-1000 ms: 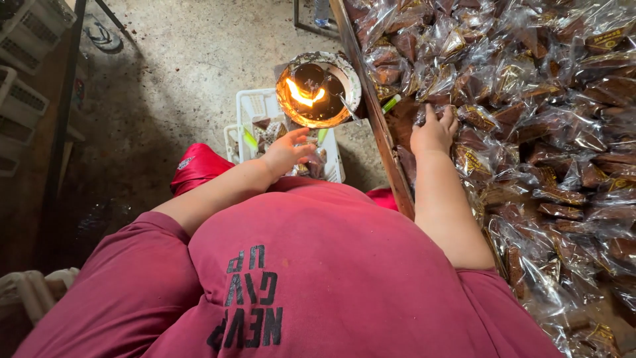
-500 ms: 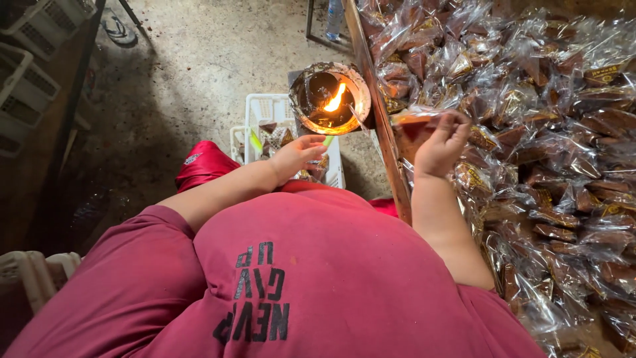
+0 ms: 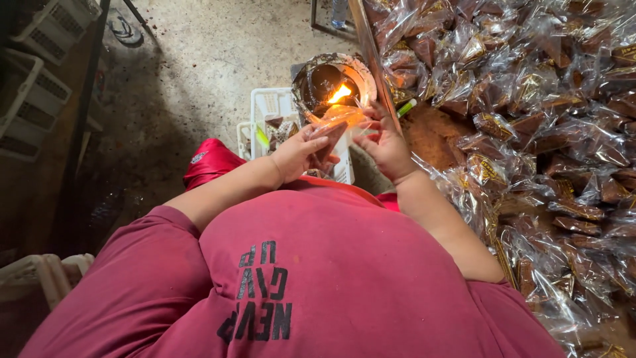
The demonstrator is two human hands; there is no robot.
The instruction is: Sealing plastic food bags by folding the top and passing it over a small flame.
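— fingers (image 3: pixel 311 136) of the left hand (image 3: pixel 298 151) are clenched round a clear packet (image 3: pixel 329 136) with something brown inside, right?

— yes, and the right hand (image 3: pixel 383 142) pinches the packet's open top (image 3: pixel 348 116), holding it at the flame (image 3: pixel 340 93) in the foil-wrapped tin (image 3: pixel 331 83) by the worktop's (image 3: pixel 371 46) left edge.

— how far along does it look?

— i'd judge mid-seal on this one. a great heap of filled packets (image 3: pixel 530 113) covers the worktop, and a few lie in the white basket (image 3: pixel 268 109) on the floor (image 3: pixel 199 73). which of them are already sealed, i can't tell.
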